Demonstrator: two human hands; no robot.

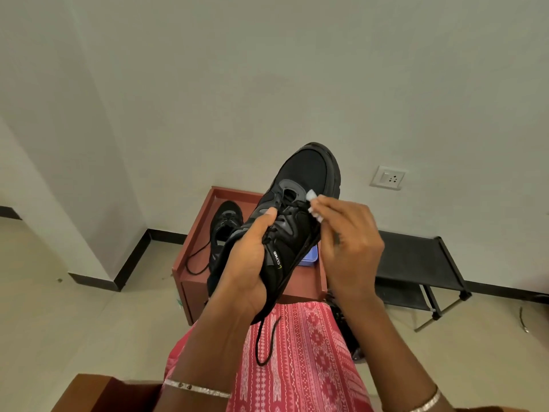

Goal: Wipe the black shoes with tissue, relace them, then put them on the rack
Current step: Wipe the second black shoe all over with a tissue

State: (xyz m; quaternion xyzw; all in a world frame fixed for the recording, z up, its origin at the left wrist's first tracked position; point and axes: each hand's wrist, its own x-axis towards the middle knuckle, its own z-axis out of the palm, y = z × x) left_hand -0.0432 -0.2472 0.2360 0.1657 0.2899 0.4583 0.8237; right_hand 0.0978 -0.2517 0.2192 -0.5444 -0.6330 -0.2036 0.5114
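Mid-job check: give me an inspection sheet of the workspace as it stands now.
Surface: red-brown table with a raised rim, in front of the person.
Job's things: held shoe raised above the table, lace end dangling; second shoe lies on the table, its lace trailing loose; black rack by the wall, right of the table.
Clutter: blue box on the table, mostly hidden behind the held shoe.
Hands: left hand grips the held shoe's heel end; right hand pinches the lace at the eyelets.
Cables: thin cord on the floor, far right; too small to identify.
Surroundings: pale wall, wall socket, light floor.
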